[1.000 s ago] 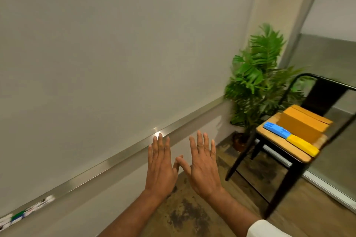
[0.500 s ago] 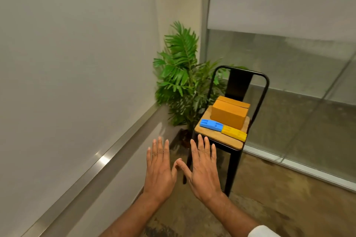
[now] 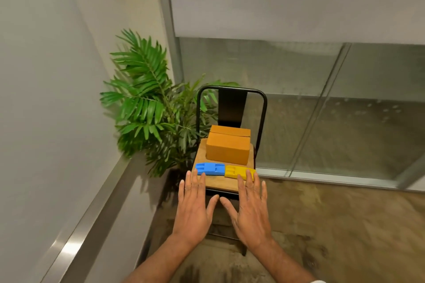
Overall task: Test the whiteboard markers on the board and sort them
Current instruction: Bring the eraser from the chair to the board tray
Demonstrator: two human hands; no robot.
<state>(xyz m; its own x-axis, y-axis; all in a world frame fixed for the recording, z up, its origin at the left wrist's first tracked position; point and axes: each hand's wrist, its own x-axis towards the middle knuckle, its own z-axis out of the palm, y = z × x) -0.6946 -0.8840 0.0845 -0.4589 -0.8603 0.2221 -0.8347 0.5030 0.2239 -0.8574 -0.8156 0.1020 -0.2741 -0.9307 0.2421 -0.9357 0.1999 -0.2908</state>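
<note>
The whiteboard [image 3: 41, 122] fills the left side, with its metal ledge [image 3: 92, 211] running along the bottom. No markers show in this view. My left hand [image 3: 194, 209] and my right hand [image 3: 248, 211] are held flat, palms down and fingers apart, holding nothing, in front of a chair [image 3: 230, 179]. On the chair's wooden seat lie a blue holder [image 3: 210, 168] and a yellow holder [image 3: 239, 172] end to end, with an orange cardboard box [image 3: 227, 145] behind them. My fingertips overlap the near ends of both holders.
A potted palm [image 3: 147, 108] stands in the corner between the whiteboard and the chair. A glass partition [image 3: 333, 108] with a metal frame runs behind and to the right. Brown floor [image 3: 345, 225] lies to the right of the chair.
The view has swung right, away from the whiteboard toward the chair, which now sits centred and closer. My hands have spread apart and reach nearer the seat. The markers on the ledge have left the view.
</note>
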